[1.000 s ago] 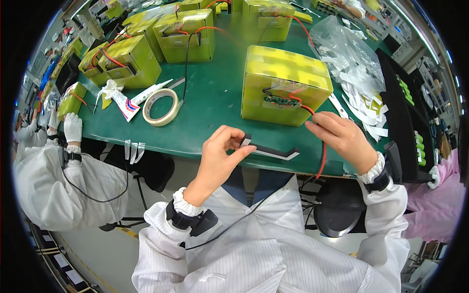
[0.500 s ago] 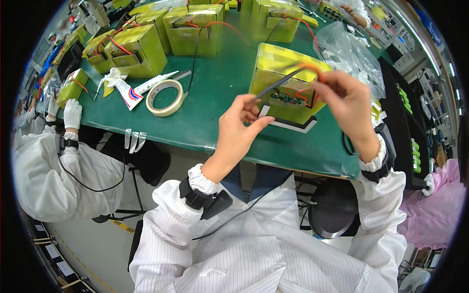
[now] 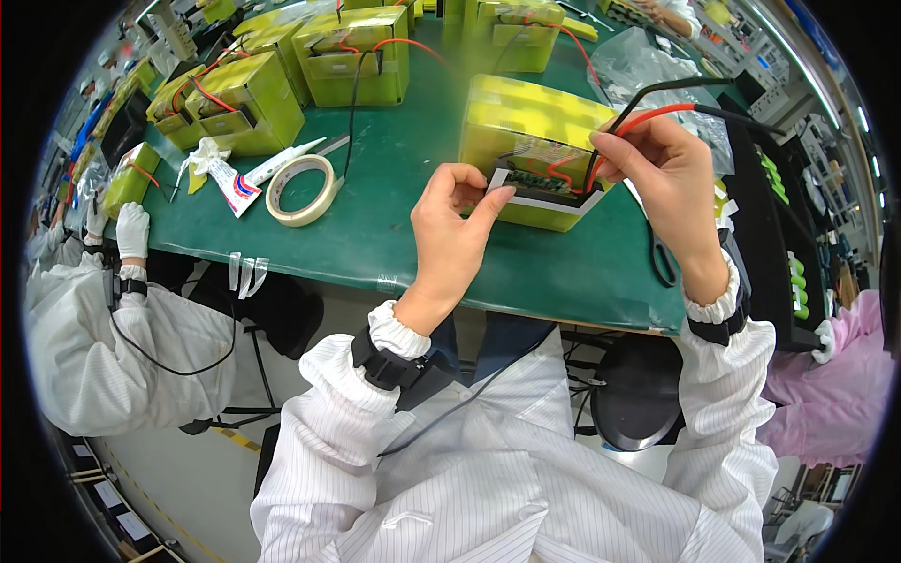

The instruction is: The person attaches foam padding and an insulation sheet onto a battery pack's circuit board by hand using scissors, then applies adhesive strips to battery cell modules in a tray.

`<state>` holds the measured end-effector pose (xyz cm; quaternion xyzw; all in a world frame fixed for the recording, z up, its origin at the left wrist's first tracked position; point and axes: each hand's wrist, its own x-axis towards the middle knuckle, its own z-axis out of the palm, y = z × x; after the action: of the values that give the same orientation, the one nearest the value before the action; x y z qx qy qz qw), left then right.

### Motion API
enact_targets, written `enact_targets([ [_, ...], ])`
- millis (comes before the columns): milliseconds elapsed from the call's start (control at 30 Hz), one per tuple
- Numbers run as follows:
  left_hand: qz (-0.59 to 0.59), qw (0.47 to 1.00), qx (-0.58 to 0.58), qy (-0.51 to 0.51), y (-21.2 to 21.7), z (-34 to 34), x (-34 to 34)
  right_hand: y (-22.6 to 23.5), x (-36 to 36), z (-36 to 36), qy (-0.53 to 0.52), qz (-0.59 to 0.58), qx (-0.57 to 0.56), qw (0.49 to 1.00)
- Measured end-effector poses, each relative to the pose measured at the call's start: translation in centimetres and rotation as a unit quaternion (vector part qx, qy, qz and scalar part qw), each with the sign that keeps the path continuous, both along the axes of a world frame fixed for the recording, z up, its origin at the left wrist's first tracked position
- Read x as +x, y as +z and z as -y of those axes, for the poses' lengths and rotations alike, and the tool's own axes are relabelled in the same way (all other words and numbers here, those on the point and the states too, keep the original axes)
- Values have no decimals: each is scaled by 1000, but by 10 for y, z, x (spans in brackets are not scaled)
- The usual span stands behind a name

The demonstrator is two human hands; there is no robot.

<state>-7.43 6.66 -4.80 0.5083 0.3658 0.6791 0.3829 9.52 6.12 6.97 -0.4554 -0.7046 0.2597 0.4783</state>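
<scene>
Near the table's front edge (image 3: 328, 266), the left hand (image 3: 452, 225) pinches a strip (image 3: 544, 199) against the yellow box (image 3: 535, 103); the right hand (image 3: 666, 174) pinches wires (image 3: 652, 114). A white tube (image 3: 233, 188) bears red-and-blue print.

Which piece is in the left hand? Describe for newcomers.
On the green table, find the yellow-wrapped block by the left hand. That hand pinches a thin bracket at the block's near face. White edging and upturned ends set it apart from the block.
</scene>
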Motion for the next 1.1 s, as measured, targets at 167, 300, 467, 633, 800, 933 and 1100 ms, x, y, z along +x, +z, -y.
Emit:
enact_targets([
  [167,14,999,0,30,-7,0,6,-2,2,5,-17,-10,-6,1000],
  [300,86,996,-6,29,-9,1,12,-15,10,6,12,-78,-25,997],
  [467,106,994,-19,33,-9,1,19,-59,17,19,-59,-22,43,997],
  [633,138,989,-40,28,-6,4,19,-84,-1,24,-100,-54,8,993],
  [800,162,985,-50,21,-3,5,19,-90,-2,21,-109,-92,20,990],
  [933,137,989,-49,28,-3,4,17,-93,-2,20,-115,-77,44,989],
  [1100,117,991,-56,18,-5,3,14,-94,-4,22,-152,-61,52,985],
])
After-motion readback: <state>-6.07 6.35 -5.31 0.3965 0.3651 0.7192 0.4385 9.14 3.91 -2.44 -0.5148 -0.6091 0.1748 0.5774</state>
